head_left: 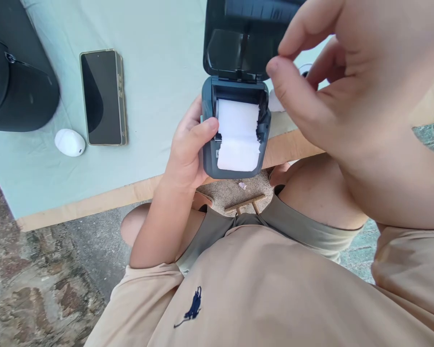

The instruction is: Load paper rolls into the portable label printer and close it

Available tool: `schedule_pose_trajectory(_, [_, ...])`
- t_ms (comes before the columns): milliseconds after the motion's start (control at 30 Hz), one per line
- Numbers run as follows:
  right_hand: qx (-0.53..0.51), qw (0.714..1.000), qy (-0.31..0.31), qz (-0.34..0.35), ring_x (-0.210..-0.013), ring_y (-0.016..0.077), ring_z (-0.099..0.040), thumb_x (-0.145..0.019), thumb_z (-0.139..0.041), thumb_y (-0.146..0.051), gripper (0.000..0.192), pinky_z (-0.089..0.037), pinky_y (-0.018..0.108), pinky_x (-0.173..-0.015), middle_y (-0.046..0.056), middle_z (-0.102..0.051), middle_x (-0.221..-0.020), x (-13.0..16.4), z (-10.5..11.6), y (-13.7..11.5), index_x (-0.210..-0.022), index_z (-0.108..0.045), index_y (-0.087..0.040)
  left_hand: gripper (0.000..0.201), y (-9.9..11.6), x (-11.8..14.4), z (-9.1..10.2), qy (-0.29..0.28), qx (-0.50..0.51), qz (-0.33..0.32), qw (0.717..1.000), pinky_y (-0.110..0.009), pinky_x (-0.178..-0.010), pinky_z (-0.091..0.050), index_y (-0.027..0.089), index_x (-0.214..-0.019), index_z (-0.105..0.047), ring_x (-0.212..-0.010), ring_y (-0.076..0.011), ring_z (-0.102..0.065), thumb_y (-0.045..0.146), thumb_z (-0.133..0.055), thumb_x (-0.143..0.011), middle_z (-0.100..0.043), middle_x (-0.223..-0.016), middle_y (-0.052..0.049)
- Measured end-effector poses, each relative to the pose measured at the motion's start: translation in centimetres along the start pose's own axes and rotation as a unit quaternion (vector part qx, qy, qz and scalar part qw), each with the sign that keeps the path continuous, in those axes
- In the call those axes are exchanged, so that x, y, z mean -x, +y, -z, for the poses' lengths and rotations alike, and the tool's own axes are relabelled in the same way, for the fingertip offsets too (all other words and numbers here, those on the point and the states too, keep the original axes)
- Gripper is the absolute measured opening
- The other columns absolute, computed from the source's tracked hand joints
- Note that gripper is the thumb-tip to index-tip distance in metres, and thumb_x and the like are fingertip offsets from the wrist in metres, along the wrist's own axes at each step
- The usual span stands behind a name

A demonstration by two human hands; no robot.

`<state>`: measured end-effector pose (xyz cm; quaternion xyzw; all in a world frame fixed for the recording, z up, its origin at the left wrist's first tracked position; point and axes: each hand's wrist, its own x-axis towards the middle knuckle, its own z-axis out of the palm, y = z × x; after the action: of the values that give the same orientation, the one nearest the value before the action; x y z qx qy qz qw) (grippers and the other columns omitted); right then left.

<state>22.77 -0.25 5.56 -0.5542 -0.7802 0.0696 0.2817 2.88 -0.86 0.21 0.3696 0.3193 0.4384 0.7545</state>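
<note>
You're gripping the small dark printer [235, 130] in your left hand [188, 149], right in the middle of the frame, just off the near edge of the table [159, 58]. Your thumb is pressing against its left side wall and the rest of the fingers are wrapping round behind it, so that hand is clamping the body firmly. The printer's lid [238, 38] is standing open, tilting up and away toward the top of the frame, and the white paper roll [237, 135] is sitting in the open bay, its loose end lying ragged and uneven over the front lip.

Your right hand [347, 82] is hanging in the upper right of the frame, close to the camera, above and to the right of the lid. Its thumb and forefinger are pinching together at the tips, the other fingers are curling loosely behind, and nothing is showing between them; it is not touching the printer.

Over in the upper left of the frame, a phone [103, 96] is lying face up on the pale green cloth, with a small white case [70, 142] just beside its lower left corner. A black bag [14, 72] is filling the far left corner.
</note>
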Motion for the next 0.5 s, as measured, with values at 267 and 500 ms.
schedule_pose_trajectory(267, [0.204, 0.960, -0.187, -0.048, -0.055, 0.0116, -0.039, -0.079, -0.051, -0.036, 0.022, -0.016, 0.028, -0.054, 0.001, -0.063, -0.071, -1.5, -0.9, -3.1, -0.091, -0.067, -0.026, 0.033, -0.7, -0.5, 0.8, 0.012, -0.010, -0.016, 1.000, -0.047, -0.100, -0.057, 0.030, -0.106, -0.070, -0.133, -0.0374, -0.058, 0.046, -0.078, -0.078, -0.071, -0.097, -0.005])
schedule_pose_trajectory(500, [0.248, 0.928, -0.263, -0.088, -0.073, 0.0238, -0.059, -0.075, -0.055, -0.039, 0.036, -0.035, 0.032, -0.064, 0.006, -0.056, -0.075, -1.9, -0.3, -4.2, -0.110, -0.064, -0.034, 0.020, -0.2, 0.1, 0.1, 0.020, 0.011, -0.007, 1.000, -0.042, -0.098, -0.060, 0.026, -0.106, -0.068, -0.132, -0.0327, -0.062, 0.036, -0.069, -0.089, -0.070, -0.096, -0.004])
